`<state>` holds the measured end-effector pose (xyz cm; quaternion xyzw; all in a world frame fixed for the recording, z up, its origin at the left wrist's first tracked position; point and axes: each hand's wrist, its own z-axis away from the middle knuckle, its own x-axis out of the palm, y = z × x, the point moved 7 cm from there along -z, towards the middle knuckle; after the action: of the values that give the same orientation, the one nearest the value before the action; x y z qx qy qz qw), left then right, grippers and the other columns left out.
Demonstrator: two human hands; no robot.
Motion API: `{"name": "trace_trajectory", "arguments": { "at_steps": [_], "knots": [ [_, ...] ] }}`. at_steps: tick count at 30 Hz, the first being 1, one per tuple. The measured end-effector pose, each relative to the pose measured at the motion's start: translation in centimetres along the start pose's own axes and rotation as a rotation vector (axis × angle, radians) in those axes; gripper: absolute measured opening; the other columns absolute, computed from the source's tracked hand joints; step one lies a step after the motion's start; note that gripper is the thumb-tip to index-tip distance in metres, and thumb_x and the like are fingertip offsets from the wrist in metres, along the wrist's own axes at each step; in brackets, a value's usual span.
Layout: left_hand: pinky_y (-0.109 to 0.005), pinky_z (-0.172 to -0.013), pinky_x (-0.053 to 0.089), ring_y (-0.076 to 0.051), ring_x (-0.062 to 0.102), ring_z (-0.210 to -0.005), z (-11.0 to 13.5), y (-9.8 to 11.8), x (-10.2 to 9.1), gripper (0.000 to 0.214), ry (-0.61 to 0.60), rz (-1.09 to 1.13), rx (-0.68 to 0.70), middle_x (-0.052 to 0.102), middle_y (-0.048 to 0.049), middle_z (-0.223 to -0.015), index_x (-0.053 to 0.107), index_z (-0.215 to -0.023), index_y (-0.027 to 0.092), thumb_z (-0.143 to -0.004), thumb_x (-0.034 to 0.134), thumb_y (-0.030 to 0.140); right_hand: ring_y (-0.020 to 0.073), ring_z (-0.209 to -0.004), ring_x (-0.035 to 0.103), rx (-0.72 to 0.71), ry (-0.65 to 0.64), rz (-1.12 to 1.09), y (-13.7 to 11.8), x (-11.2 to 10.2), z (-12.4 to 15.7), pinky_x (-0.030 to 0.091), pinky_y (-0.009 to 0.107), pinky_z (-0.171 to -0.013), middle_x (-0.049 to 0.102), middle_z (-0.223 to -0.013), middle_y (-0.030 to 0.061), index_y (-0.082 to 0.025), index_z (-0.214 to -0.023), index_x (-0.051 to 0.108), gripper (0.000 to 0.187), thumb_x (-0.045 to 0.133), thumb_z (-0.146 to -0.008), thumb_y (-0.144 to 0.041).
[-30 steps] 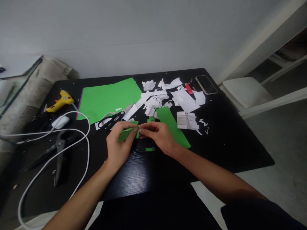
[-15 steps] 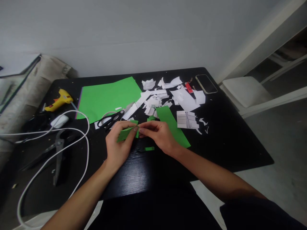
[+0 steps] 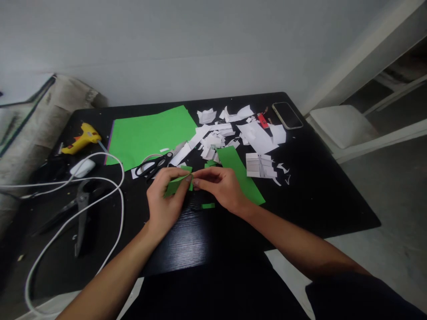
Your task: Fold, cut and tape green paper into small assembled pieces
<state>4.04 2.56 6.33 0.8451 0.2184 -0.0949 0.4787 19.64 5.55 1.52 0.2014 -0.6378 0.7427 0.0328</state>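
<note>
Between thumb and fingers, my left hand (image 3: 166, 193) grips a small folded piece of green paper (image 3: 173, 185) above the table. My right hand (image 3: 220, 186) pinches the same piece at its right edge, so the fingertips of both hands nearly meet. Fingers hide part of the folds. Below the hands, a short green paper strip (image 3: 208, 206) lies on the table. A long green paper strip (image 3: 238, 173) sits beside and partly behind my right hand. Black-handled scissors (image 3: 154, 165) lie just beyond my left hand.
White paper scraps (image 3: 213, 142) cover the table's middle and back. A large green sheet (image 3: 150, 133), a yellow glue gun (image 3: 83, 138), big shears (image 3: 82, 209) and a looping white cable (image 3: 122, 200) are at left. A phone (image 3: 287, 115) lies back right, near a red lighter-like object (image 3: 263, 120).
</note>
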Motion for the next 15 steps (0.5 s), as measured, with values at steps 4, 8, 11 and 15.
{"name": "trace_trajectory", "arguments": {
  "at_steps": [4, 8, 11, 15],
  "knots": [
    [-0.031, -0.086, 0.056, -0.015, 0.071, -0.092, 0.03, 0.02, 0.00, 0.010, 0.001, -0.007, 0.008, 0.075, -0.0001, -0.097, 0.074, -0.099, 0.022, -0.095, 0.075, 0.013, 0.0185, -0.080, 0.078, -0.005, 0.010, 0.007, -0.09, 0.02, 0.06, 0.067, 0.041, -0.091, 0.083, -0.088, 0.0011, -0.024, -0.088, 0.085, 0.028, 0.099, -0.067, -0.034],
    [-0.032, -0.086, 0.056, -0.016, 0.071, -0.092, 0.05, -0.06, -0.06, 0.009, 0.009, -0.010, 0.004, 0.075, -0.0007, -0.097, 0.074, -0.099, 0.022, -0.096, 0.076, 0.014, 0.0206, -0.087, 0.079, -0.009, 0.001, 0.021, -0.04, 0.02, 0.07, 0.066, 0.045, -0.096, 0.084, -0.091, 0.0018, -0.025, -0.089, 0.084, 0.028, 0.100, -0.066, -0.031],
    [-0.032, -0.086, 0.056, -0.016, 0.071, -0.092, 0.07, -0.09, -0.09, 0.009, 0.014, -0.012, 0.004, 0.075, -0.0010, -0.097, 0.074, -0.100, 0.022, -0.096, 0.075, 0.014, 0.0220, -0.090, 0.079, -0.012, 0.000, 0.034, 0.01, -0.01, 0.03, 0.066, 0.047, -0.098, 0.084, -0.092, 0.0024, -0.025, -0.090, 0.084, 0.029, 0.099, -0.066, -0.033],
    [-0.032, -0.086, 0.056, -0.016, 0.071, -0.093, 0.14, -0.11, -0.15, 0.009, 0.016, -0.021, 0.011, 0.075, -0.0010, -0.097, 0.074, -0.100, 0.022, -0.096, 0.075, 0.014, 0.0217, -0.092, 0.080, -0.017, -0.009, 0.024, -0.06, 0.12, 0.03, 0.065, 0.047, -0.100, 0.084, -0.095, 0.0025, -0.025, -0.090, 0.084, 0.030, 0.099, -0.066, -0.032]
  ]
}}
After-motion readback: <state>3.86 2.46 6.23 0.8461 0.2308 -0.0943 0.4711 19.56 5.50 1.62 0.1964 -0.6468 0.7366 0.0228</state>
